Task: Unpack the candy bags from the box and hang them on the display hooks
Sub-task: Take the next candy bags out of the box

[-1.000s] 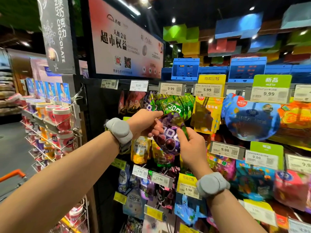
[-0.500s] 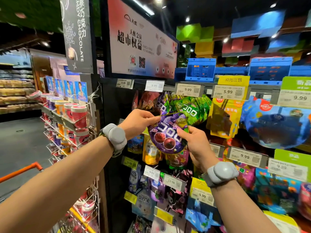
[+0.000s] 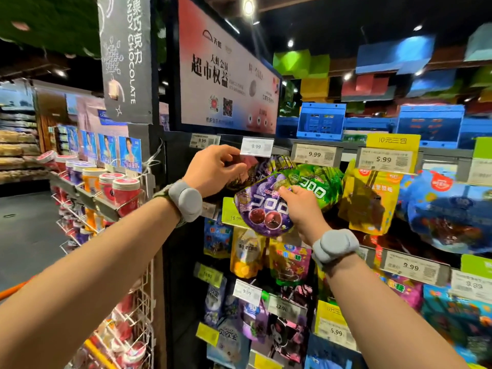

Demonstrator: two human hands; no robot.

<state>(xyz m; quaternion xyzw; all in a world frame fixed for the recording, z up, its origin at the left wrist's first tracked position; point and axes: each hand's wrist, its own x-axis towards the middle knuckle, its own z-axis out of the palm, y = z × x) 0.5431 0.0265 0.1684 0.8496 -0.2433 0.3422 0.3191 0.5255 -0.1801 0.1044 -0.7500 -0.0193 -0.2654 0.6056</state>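
A purple grape candy bag [image 3: 262, 206] hangs tilted in front of the top row of hooks. My right hand [image 3: 299, 206] pinches its upper right corner from below. My left hand [image 3: 215, 169] reaches up just under the white 9.99 price tag [image 3: 256, 147], with its fingers curled round the dark red bags [image 3: 246, 165] hanging behind that tag. Green bags of the same brand [image 3: 314, 182] hang right behind the purple one. The hook itself is hidden by the tag and the bags. No box is in view.
Yellow bags [image 3: 370, 198] and blue bags [image 3: 447, 209] hang to the right. More candy rows with price tags [image 3: 411, 267] fill the lower hooks. A wire rack with red-lidded tubs [image 3: 119, 187] juts out on the left. An orange cart handle [image 3: 16, 288] shows at far left.
My left hand has let go of the purple bag's top and risen to the bags under the 9.99 tag. My right hand has lifted the purple bag a little. The view moved closer.
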